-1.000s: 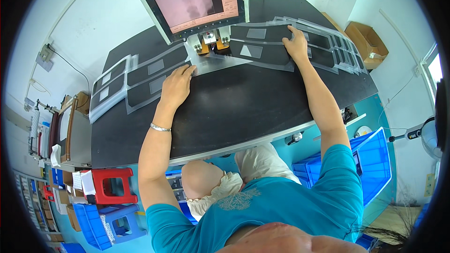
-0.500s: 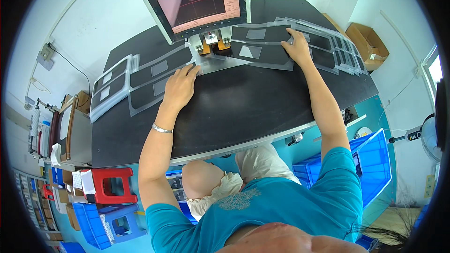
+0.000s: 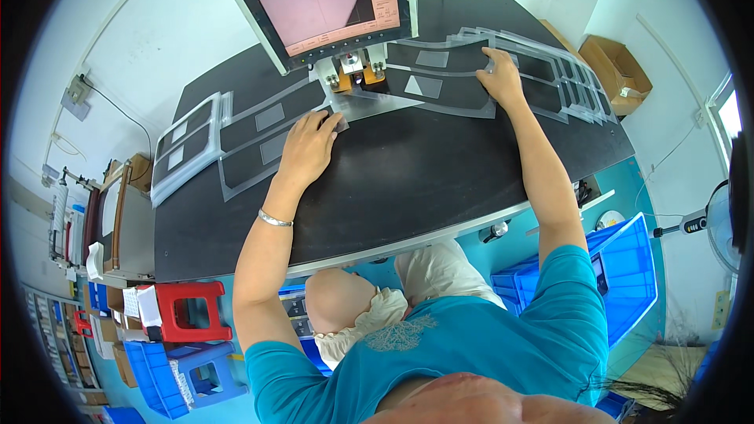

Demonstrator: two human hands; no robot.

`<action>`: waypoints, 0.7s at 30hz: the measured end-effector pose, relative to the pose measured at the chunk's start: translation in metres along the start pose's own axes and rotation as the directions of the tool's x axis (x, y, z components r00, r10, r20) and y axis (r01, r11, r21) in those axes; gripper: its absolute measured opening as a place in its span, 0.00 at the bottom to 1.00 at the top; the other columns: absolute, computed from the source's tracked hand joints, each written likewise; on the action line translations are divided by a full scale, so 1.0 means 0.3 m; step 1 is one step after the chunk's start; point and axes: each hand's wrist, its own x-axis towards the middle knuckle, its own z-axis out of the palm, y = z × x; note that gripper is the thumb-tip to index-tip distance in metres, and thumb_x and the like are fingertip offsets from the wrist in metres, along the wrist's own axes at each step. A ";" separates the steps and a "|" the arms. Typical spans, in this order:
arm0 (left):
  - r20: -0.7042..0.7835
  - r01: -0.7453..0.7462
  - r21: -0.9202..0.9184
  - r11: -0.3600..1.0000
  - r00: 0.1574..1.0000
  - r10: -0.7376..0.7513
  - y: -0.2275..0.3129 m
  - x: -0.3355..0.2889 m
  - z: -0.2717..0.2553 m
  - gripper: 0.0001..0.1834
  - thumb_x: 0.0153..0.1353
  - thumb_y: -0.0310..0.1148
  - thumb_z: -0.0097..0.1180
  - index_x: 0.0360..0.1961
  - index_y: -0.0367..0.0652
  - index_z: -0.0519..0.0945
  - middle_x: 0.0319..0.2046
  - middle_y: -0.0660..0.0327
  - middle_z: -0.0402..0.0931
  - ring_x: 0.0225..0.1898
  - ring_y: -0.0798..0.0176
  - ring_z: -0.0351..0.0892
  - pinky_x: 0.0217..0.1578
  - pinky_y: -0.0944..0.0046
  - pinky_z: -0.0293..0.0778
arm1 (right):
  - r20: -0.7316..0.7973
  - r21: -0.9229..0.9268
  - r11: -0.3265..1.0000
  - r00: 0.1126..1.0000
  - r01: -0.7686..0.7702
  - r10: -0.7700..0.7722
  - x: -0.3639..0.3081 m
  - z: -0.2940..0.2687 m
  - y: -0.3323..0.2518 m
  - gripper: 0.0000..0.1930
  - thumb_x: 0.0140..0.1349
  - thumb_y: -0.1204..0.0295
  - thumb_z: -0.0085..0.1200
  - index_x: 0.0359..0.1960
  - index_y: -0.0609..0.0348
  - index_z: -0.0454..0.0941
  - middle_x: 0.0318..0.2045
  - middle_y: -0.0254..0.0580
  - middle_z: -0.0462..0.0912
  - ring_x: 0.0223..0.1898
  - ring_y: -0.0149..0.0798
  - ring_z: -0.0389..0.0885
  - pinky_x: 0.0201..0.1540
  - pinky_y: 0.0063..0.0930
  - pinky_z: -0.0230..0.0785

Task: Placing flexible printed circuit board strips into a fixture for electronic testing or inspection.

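Observation:
A clear plastic sheet with rectangular windows lies across the black table, passing under the head of a machine. My left hand is closed on the sheet's near edge, just left of the machine head, with a bit of film showing by the fingertips. On the other side, my right hand grips the sheet's right edge, thumb and forefinger at the border. Above the head, a tilted monitor displays a pale pink picture with a dark oval and a dark corner.
A stack of similar sheets lies at the table's left, and several more fan out in a pile at the right. A cardboard box stands beyond the right edge. Blue bins and a red stool are below.
Both hands and the sheet have shifted slightly to the right. The monitor has gone from a mostly dark picture with red lines to a pale pink one with a dark oval.

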 end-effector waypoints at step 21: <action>0.056 -0.045 -0.087 0.995 0.997 0.050 0.191 -0.028 -0.027 0.21 0.67 0.31 0.52 0.61 0.47 0.74 0.58 0.51 0.73 0.59 0.46 0.71 0.59 0.52 0.69 | -0.341 -0.281 0.939 0.935 -0.198 0.095 0.053 -0.251 0.119 0.26 0.56 0.77 0.47 0.58 0.43 0.75 0.59 0.39 0.73 0.55 0.49 0.77 0.50 0.45 0.74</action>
